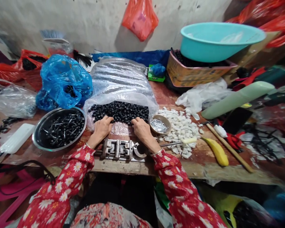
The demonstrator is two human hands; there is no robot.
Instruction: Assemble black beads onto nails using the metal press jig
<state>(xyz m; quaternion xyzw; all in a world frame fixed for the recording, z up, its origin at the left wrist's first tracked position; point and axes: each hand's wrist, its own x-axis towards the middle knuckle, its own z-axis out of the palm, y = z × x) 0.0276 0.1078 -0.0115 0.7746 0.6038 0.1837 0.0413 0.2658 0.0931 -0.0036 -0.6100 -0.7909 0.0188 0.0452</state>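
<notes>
My left hand [101,128] and my right hand [141,129] lie palm down at the front of a heap of glossy black beads [118,111]. The beads sit in the mouth of a clear plastic bag [120,79], and my fingertips are hidden among them. Just below my wrists lies a steel slotted jig [118,149]. A steel bowl [59,129] of black beads with metal pins stands left of my left hand. Right of my right hand sits a small dish [159,125] holding foil.
White chunks [180,129] lie heaped on the wooden table [194,158], with a metal rod [172,144] across them. A yellow-handled tool [218,152], a wooden stick [229,147], a blue plastic bag [64,82] and a turquoise basin [218,41] on a cardboard box surround the work.
</notes>
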